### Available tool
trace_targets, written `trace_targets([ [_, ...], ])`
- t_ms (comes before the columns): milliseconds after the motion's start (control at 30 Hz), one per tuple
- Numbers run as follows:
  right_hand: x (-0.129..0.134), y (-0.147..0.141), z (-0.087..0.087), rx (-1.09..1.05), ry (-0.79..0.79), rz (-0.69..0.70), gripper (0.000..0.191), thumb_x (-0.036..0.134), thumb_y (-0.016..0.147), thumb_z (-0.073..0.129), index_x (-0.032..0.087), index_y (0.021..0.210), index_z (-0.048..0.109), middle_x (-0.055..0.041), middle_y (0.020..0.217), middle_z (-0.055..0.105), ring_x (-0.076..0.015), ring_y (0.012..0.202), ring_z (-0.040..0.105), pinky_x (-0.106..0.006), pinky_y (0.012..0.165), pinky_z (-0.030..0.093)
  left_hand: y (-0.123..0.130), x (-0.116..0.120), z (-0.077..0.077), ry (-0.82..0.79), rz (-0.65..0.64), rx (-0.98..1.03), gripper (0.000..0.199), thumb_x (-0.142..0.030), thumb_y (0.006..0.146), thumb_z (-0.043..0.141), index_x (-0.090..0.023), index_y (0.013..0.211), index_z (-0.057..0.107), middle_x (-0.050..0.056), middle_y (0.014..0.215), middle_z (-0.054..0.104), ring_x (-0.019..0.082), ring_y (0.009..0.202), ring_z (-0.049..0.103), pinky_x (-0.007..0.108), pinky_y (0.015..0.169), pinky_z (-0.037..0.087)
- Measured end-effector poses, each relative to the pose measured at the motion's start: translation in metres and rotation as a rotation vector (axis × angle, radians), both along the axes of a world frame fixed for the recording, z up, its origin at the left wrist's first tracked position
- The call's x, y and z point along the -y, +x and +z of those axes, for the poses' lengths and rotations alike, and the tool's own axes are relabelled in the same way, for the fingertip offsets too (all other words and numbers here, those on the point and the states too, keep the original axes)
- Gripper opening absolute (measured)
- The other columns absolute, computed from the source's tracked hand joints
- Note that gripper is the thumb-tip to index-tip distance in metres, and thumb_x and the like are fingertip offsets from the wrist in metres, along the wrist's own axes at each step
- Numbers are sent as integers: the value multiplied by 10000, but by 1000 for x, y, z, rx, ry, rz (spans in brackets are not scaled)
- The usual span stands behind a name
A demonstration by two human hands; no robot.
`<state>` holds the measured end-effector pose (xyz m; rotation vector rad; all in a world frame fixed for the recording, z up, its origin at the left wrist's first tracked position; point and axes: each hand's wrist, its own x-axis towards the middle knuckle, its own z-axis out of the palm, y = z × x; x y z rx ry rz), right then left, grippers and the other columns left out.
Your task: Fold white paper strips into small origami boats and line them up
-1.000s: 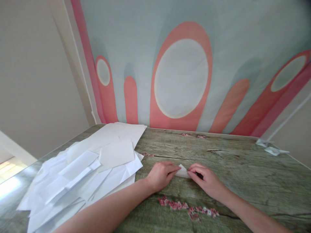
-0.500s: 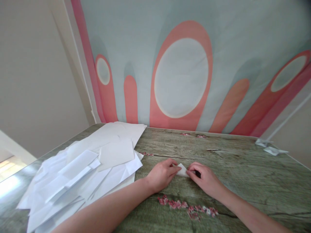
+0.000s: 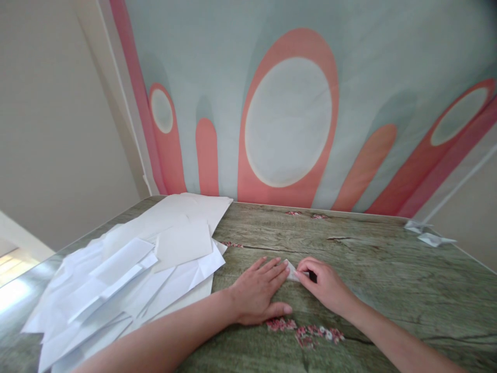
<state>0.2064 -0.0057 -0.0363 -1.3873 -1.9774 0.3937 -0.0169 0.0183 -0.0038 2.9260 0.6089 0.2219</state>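
Observation:
A small folded piece of white paper (image 3: 292, 271) lies on the wood-patterned table between my hands. My left hand (image 3: 261, 291) rests flat with its fingers stretched out and the thumb apart, its fingertips at the paper's left edge. At the paper's right side, the thumb and index finger of my right hand (image 3: 321, 282) pinch it. Part of the paper is hidden behind the right fingers.
A spread pile of white paper sheets (image 3: 155, 212) covers the table's left side. Two small folded white paper pieces (image 3: 435, 239) lie at the far right edge. Behind the table (image 3: 373, 259) stands a coral and grey-green patterned backdrop (image 3: 217, 52).
My left hand has let go of its pinch on the paper and spread flat on the table. The right hand keeps its pinch, almost in the same place.

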Motion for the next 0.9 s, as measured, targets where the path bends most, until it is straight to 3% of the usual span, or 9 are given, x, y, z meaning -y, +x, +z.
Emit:
trace_targets([
  [667, 2, 0, -1, 85, -4, -23, 128, 244, 820, 522, 202, 700, 503, -6, 747, 553, -153, 686, 520, -285, 653, 399, 2, -1, -2, -2, 11, -43, 732, -639, 862, 244, -147, 1403, 222, 104, 1455, 241, 254, 1327, 225, 404, 1074, 152],
  [900, 2, -1, -4, 90, -5, -63, 54, 241, 807, 537, 204, 780, 507, 6, 751, 529, -152, 671, 512, -292, 642, 408, 3, -2, 2, -43, 10, -91, 778, -673, 846, 204, -144, 1416, 181, 98, 1470, 193, 251, 1344, 176, 399, 1089, 123],
])
